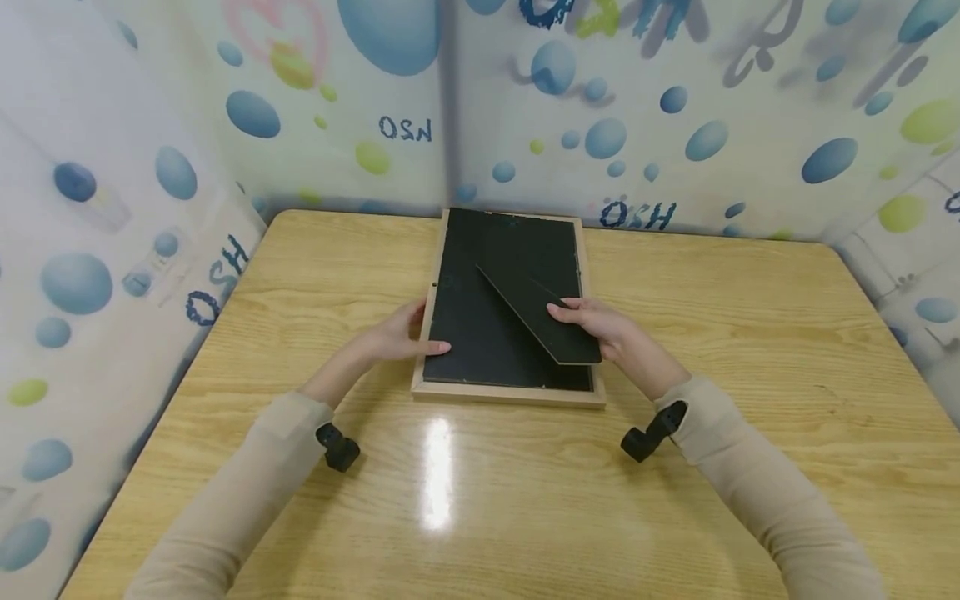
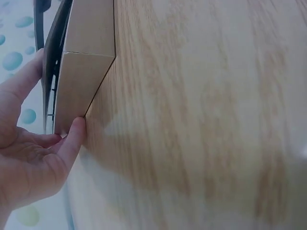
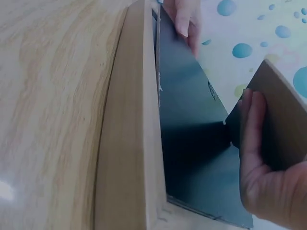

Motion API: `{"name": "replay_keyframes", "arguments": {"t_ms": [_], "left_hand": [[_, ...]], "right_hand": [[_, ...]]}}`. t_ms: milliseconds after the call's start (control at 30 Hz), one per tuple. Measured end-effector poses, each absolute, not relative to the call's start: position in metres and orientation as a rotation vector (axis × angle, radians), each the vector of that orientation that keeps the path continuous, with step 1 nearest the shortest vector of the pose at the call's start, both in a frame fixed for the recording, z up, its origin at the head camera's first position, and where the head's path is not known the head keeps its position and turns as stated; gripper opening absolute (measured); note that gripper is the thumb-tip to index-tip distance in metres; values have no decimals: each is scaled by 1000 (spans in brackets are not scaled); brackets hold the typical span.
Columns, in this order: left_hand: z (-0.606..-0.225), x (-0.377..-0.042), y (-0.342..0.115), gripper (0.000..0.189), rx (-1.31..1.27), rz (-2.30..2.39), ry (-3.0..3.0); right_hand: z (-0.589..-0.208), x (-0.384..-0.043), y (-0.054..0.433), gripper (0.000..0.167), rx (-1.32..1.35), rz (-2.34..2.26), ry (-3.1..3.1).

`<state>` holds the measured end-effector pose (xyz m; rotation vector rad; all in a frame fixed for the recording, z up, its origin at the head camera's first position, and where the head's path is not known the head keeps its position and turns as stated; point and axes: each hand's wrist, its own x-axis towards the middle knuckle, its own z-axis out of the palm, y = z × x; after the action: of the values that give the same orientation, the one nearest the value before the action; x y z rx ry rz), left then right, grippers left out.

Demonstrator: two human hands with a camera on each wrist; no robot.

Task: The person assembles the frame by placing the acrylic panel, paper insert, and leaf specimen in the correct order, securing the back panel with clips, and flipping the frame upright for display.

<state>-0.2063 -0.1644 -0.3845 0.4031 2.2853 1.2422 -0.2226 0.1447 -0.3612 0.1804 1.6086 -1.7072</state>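
A picture frame [image 1: 510,396] with a light wood rim lies on the table, its black backing board [image 1: 468,317] facing up. My left hand [image 1: 397,336] grips the frame's left edge, thumb over the backing and fingers against the wooden side [image 2: 84,79]. From the backing rises a black easel stand [image 1: 528,312], tilted up and joined near the board's middle. My right hand [image 1: 606,332] pinches this stand near its wide free end, thumb on top and fingers beneath. In the right wrist view, the fingers lie along the stand [image 3: 283,120], above the backing board [image 3: 192,91].
The wooden table [image 1: 720,333] extends around the frame. Behind it hangs a curtain [image 1: 630,117] printed with blue and green bubbles, close to the frame's far edge. A black wrist camera [image 1: 341,450] sits on the left sleeve, another camera [image 1: 645,437] on the right.
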Motion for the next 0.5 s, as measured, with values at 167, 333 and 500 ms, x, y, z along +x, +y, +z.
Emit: {"name": "replay_keyframes", "arguments": {"t_ms": [167,333,500], "left_hand": [[-386,-208,-165,89,417,1243,2309],[-388,-208,-162,91,444,1233,2342],[-387,-206,-160,93,418,1218,2359]], "right_hand": [[-354,-224,142,38,192,-1706,1665],[-351,-226,141,27,193,-1679,1700],[-354,-227,142,27,177,-1631,1714]]}}
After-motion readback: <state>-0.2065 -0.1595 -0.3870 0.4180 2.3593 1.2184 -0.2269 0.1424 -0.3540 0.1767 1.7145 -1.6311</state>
